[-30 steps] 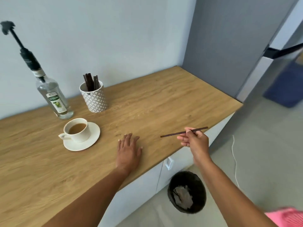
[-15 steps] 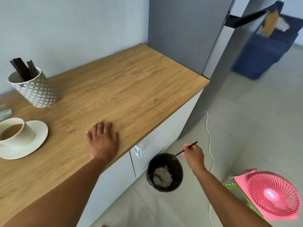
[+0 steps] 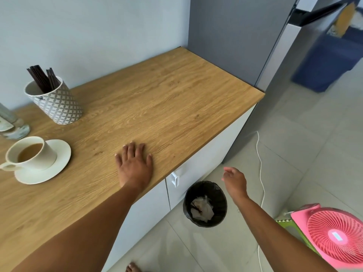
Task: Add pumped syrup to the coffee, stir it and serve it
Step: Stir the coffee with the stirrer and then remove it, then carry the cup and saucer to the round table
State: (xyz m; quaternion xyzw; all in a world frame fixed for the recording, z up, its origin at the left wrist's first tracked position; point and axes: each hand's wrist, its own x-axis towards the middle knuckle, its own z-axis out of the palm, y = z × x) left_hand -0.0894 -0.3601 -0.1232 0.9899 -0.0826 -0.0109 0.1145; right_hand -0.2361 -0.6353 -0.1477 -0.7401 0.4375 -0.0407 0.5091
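Coffee cup (image 3: 37, 157) on its saucer (image 3: 60, 165) at 9 o'clock of the view, on the wooden counter (image 3: 167, 107), filled with light-brown coffee, handle pointing to the left edge. Nothing in the cup. Syrup bottle (image 3: 12, 126) just behind it at 10 o'clock, only the base in frame; half a second ago barely a sliver of it showed. Patterned holder (image 3: 58, 106) at 10 to 11 o'clock, dark stir sticks (image 3: 42, 79) standing in it, well apart from the cup.

Left hand (image 3: 135, 166) flat on the counter near the front edge, dead centre, palm down, fingers spread and straight, gripping nothing. Same spot as in both earlier frames.

Right hand (image 3: 235, 180) off the counter at 4 o'clock, over the floor just right of the black bin (image 3: 223, 195), fingers loosely curled and empty. Half a second ago it pinched a dark stirrer over that bin; the stirrer is gone from the hand now. A thin dark stick (image 3: 196, 208) lies on the crumpled paper (image 3: 205, 211) inside the bin, probably that stirrer, too small to be sure.

Bin on the floor at 5 o'clock, in front of the white cabinet. Pink fan (image 3: 337, 238) at lower right. White cable (image 3: 260, 163) runs along the floor by the grey fridge (image 3: 235, 46) at 1 o'clock.
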